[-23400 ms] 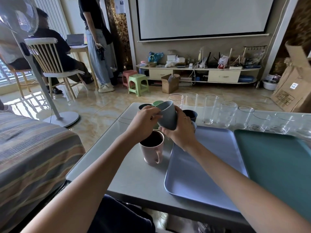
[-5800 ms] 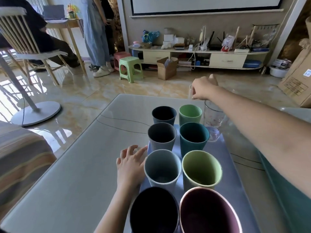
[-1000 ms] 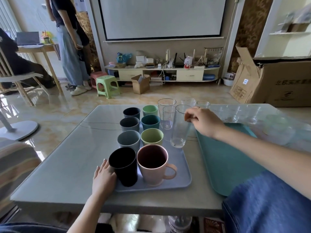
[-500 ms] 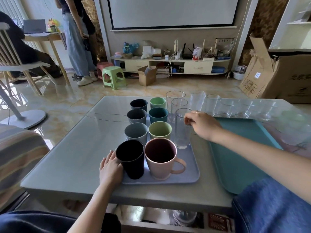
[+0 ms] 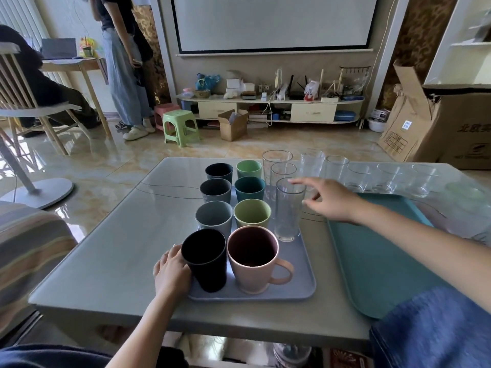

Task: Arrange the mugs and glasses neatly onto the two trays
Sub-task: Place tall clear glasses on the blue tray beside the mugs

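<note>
Tall glass (image 5: 288,208) stands just left of right hand's (image 5: 329,199) fingertips.

A grey, glossy bench (image 5: 111,243) with rounded corners carries two trays side by side. The lavender tray (image 5: 300,285) sits near the middle, reaching close to the near edge; the teal tray (image 5: 377,261) lies just to its right, its near corner overhanging the bench edge. Along the far right edge, a row of clear glasses (image 5: 358,176) stands directly on the bench top. The left hand (image 5: 171,269) rests flat on the bench against the lavender tray's left side.
</note>
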Motion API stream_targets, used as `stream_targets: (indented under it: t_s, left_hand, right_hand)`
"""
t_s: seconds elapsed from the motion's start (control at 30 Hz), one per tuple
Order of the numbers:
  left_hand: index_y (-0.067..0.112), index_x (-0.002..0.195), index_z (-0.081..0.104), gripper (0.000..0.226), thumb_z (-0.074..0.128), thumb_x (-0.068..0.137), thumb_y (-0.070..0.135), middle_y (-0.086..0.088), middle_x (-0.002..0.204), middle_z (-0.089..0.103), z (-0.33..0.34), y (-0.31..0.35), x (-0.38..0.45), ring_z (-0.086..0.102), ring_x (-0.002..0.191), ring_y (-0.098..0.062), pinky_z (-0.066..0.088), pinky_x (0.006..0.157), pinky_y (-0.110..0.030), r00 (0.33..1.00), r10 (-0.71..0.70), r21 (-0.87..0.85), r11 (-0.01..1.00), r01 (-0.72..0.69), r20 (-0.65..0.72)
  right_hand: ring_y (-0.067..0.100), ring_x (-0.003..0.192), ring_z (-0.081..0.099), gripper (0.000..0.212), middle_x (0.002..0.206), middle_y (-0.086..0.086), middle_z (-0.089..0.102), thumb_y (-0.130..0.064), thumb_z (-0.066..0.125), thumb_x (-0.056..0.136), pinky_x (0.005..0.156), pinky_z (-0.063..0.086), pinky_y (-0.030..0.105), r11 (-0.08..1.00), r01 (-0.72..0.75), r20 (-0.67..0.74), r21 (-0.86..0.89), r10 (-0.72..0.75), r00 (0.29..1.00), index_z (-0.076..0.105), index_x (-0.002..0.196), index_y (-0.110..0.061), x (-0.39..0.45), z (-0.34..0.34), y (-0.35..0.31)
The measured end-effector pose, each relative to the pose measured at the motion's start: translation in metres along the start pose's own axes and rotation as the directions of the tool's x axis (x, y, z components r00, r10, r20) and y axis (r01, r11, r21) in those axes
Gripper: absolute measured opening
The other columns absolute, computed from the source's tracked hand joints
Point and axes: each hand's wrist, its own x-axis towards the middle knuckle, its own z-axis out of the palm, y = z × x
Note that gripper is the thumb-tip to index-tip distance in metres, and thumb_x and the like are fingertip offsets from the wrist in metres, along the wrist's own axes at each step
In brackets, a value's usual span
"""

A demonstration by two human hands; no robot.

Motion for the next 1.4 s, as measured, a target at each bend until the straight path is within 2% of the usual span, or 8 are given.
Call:
stream_targets:
  t_s: [0.1,0.2,0.33,0.5,0.67,0.83,1.17,1.4]
  left_hand:
    - [0.016,0.12,0.059,0.056,0.03,0.077,0.034,-0.011,0.132,0.05,-0.005,-0.002,0.02,0.039,0.123,-0.032,0.028,0.103,-0.039,1.0,0.009,0.022,1.0,-0.009,0.014]
    - [0.029,0.13,0.053,0.044,0.044,0.088,0.041,-0.004,0.141,0.042,-0.002,-0.009,0.045,0.03,0.131,-0.03,0.023,0.108,-0.04,0.998,0.034,0.046,0.998,-0.036,0.05]
    - [0.039,0.13,0.047,0.041,0.054,0.09,0.041,0.003,0.149,0.034,0.015,-0.017,0.062,0.022,0.139,-0.023,0.017,0.112,-0.04,0.998,0.069,0.117,0.991,-0.068,-0.008]
    - [0.037,0.128,0.048,0.042,0.057,0.088,0.044,0.005,0.148,0.035,0.021,-0.021,0.068,0.021,0.139,-0.022,0.018,0.111,-0.042,0.997,0.07,0.139,0.988,-0.066,-0.025]
    - [0.037,0.131,0.046,0.045,0.056,0.088,0.045,0.006,0.148,0.035,0.022,-0.021,0.068,0.02,0.14,-0.022,0.017,0.111,-0.041,0.996,0.074,0.153,0.986,-0.067,-0.043]
    - [0.036,0.133,0.044,0.047,0.056,0.088,0.046,0.006,0.15,0.033,0.02,-0.018,0.065,0.018,0.142,-0.022,0.015,0.112,-0.04,0.997,0.068,0.138,0.988,-0.062,-0.039]
    - [0.03,0.139,0.042,0.049,0.055,0.092,0.033,-0.002,0.153,0.032,0.003,-0.008,0.046,0.022,0.142,-0.026,0.019,0.114,-0.041,0.997,0.073,0.11,0.991,-0.075,0.025]
    - [0.009,0.142,0.037,0.054,0.043,0.092,0.026,-0.011,0.153,0.031,-0.01,0.005,0.003,0.024,0.144,-0.026,0.017,0.118,-0.035,0.997,0.07,-0.074,0.995,-0.068,0.025]
  right_hand:
    - [0.013,0.045,0.042,0.046,0.103,-0.013,0.062,-0.004,0.051,0.09,0.046,0.038,0.021,1.0,-0.023,-0.189,0.016,0.025,0.982,0.048,0.132,-0.022,0.018,-0.015,0.025]
    - [0.024,0.082,0.064,0.048,0.14,0.002,0.05,-0.005,0.051,0.089,0.074,0.052,0.034,0.985,-0.133,-0.212,-0.113,0.107,0.971,0.045,0.133,-0.022,0.051,-0.027,0.053]
    - [0.017,0.075,0.058,0.052,0.136,0.008,0.051,-0.011,0.051,0.09,0.056,0.04,0.026,0.924,-0.234,-0.21,-0.303,0.174,0.962,0.036,0.139,-0.021,0.102,-0.029,0.076]
    - [0.03,0.114,0.054,0.053,0.138,0.009,0.048,-0.029,0.059,0.089,0.083,0.046,0.036,0.84,-0.335,-0.113,-0.426,0.318,0.941,0.038,0.137,-0.017,0.155,-0.018,0.095]
    - [0.031,0.091,0.057,0.011,0.111,0.015,0.061,-0.014,0.055,0.091,0.074,0.044,0.031,0.872,-0.406,-0.119,-0.274,0.388,0.914,0.058,0.102,-0.014,0.172,0.008,0.112]
    - [0.027,0.076,0.055,0.023,0.102,0.012,0.067,-0.008,0.037,0.09,0.055,0.036,0.025,0.874,-0.478,-0.249,-0.09,0.445,0.86,0.06,0.087,-0.014,0.167,0.013,0.106]
    - [0.024,0.079,0.051,0.017,0.102,0.008,0.067,-0.005,0.042,0.091,0.062,0.037,0.03,0.929,-0.257,-0.436,-0.266,0.121,0.892,0.057,0.092,-0.011,0.04,-0.034,0.079]
    - [0.028,0.087,0.062,0.016,0.099,0.002,0.069,-0.007,0.05,0.09,0.075,0.051,0.04,0.963,-0.153,-0.314,-0.221,0.078,0.946,0.062,0.09,-0.018,-0.068,-0.035,0.051]
